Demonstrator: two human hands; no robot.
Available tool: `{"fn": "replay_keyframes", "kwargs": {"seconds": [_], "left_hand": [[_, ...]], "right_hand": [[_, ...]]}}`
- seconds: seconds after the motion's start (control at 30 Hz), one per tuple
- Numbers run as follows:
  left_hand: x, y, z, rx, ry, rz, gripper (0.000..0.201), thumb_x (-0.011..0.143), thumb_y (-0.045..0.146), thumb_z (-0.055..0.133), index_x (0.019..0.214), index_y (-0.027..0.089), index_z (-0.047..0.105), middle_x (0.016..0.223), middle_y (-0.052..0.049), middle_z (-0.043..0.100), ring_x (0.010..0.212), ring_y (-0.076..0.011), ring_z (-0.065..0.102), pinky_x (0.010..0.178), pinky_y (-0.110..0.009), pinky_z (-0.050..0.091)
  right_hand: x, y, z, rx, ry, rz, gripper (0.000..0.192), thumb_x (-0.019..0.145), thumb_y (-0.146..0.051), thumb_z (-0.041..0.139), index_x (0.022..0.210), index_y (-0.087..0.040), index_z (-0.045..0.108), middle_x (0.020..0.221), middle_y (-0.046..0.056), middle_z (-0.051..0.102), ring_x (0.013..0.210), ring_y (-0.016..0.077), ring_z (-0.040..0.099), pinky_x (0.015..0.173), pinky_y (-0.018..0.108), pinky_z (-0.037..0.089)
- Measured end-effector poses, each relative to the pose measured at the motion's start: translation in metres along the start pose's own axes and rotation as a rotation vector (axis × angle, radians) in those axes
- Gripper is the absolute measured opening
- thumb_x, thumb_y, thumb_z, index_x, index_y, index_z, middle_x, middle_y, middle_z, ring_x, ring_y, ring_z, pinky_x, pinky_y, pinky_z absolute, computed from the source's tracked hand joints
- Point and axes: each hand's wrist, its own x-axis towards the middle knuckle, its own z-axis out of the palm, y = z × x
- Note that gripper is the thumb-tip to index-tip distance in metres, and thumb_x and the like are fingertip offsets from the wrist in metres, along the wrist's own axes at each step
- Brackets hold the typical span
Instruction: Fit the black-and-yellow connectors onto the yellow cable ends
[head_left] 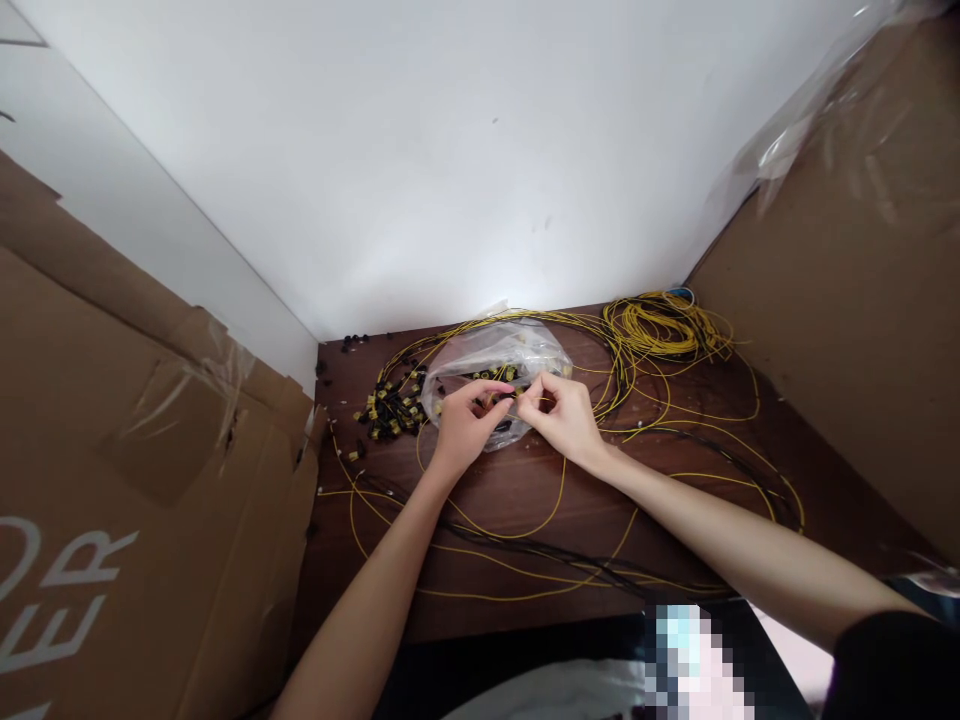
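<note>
Over a clear plastic bag (487, 345), my two hands come close together, fingertips almost meeting. My left hand (466, 425) is closed in a pinch, with a small black piece (507, 396) at its fingertips; its exact kind is too small to make out. My right hand (564, 415) pinches too, and a thin yellow wire shows within its curled fingers. Small black and yellow parts (495, 373) lie in or under the bag behind my hands. To the left of the bag sits a pile of black and yellow connectors (394, 405).
A coil of yellow wires (656, 330) lies at the back right of the brown tabletop (495, 490). Loose yellow and black wires cross the front. Cardboard walls stand left (150, 440) and right (847, 300), with a white wall (450, 150) behind. A blurred patch covers something at the bottom.
</note>
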Motion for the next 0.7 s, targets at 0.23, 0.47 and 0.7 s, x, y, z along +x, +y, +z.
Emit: {"fn": "replay_keyframes", "kwargs": {"seconds": [0.23,0.47,0.7], "left_hand": [[0.0005,-0.0005,-0.0004,-0.027,-0.034,-0.017,0.015,0.075,0.020,0.063,0.087,0.015,0.070,0.083,-0.005,0.068,0.064,-0.0114,0.056,0.051,-0.019,0.041],[0.0011,-0.0046,-0.0003,-0.074,-0.016,-0.053,0.017,0.074,0.023,0.065,0.088,0.016,0.069,0.079,-0.004,0.068,0.059,-0.0102,0.055,0.049,-0.019,0.044],[0.0011,-0.0037,-0.0012,-0.110,-0.001,-0.056,0.017,0.074,0.024,0.065,0.088,0.016,0.069,0.078,-0.004,0.067,0.056,-0.0090,0.053,0.049,-0.018,0.044]], "right_hand": [[0.0008,0.0023,-0.0008,0.058,-0.015,0.070,0.012,0.073,-0.022,0.056,0.063,-0.018,0.052,0.056,-0.003,0.051,0.052,0.0102,0.046,0.052,0.023,0.037],[0.0009,0.0052,-0.0007,0.195,-0.093,0.115,0.015,0.081,-0.031,0.054,0.074,-0.018,0.055,0.053,-0.004,0.050,0.046,0.0107,0.048,0.048,0.023,0.038],[0.0007,0.0077,0.0003,0.185,-0.093,0.111,0.014,0.081,-0.031,0.055,0.073,-0.018,0.055,0.054,-0.003,0.052,0.048,0.0117,0.051,0.050,0.024,0.042]]}}
